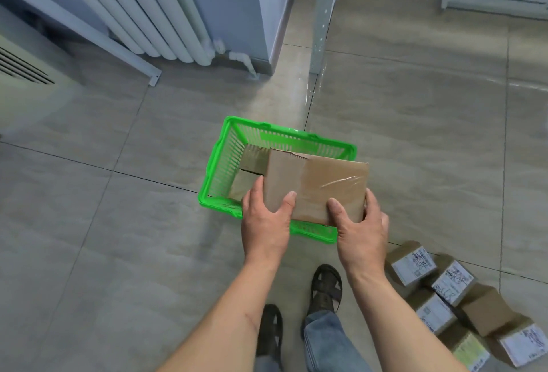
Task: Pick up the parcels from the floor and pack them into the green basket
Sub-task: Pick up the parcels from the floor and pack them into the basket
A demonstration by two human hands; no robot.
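A floor of large grey-beige stone tiles (124, 223) fills most of the view. At the top left a white ribbed metal radiator (154, 16) stands against a pale blue wall, and at the top right rises a grey perforated steel shelving leg (321, 22).

On the floor in the middle sits the bright green slotted plastic basket (221, 164). Inside it, at its far left, lies a small brown cardboard parcel (252, 161), partly hidden.

Above the basket, covering much of its right and near side, is a flat brown cardboard parcel sealed with clear tape (317, 185), held level between both hands. The left hand (265, 223) grips its near left corner, thumb on top and fingers curled along the left edge. The right hand (360, 232) grips the near right corner, thumb on top, fingers wrapped round the right edge.

At the lower right a cluster of small brown cardboard parcels with white printed labels (453, 306) lies on the floor, well apart from the basket.

Near the bottom stand two feet in dark strapped sandals (326, 285).
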